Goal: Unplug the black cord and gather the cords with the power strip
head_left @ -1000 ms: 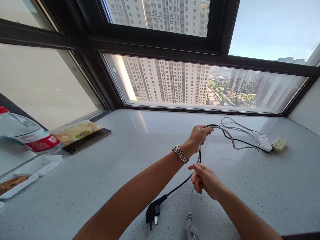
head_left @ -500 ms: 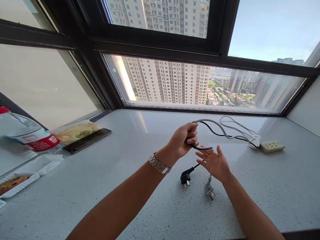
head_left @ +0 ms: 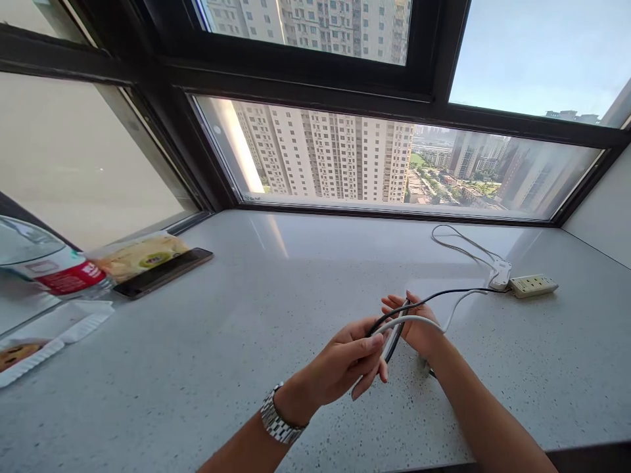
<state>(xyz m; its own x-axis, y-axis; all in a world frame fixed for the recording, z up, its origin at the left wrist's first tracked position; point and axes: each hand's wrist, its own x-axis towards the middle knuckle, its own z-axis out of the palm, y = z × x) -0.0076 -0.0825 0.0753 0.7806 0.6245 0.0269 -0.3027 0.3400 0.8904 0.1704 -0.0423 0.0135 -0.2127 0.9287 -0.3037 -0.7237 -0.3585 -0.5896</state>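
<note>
left hand (head_left: 345, 364) forearm extended, watch on wrist, fingers curled in pinch; right hand (head_left: 417, 325) just beyond, palm open, fingers spread

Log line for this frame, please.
left hand: grips black cord and white cord | right hand: touches both | power strip: on counter

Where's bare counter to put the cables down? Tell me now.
Widest bare patch: the counter middle, between the phone and the hands. Also bare: the near right, below the power strip. Crowded: the left edge with bottle, packet and tray, and around the strip's white cord.
</note>
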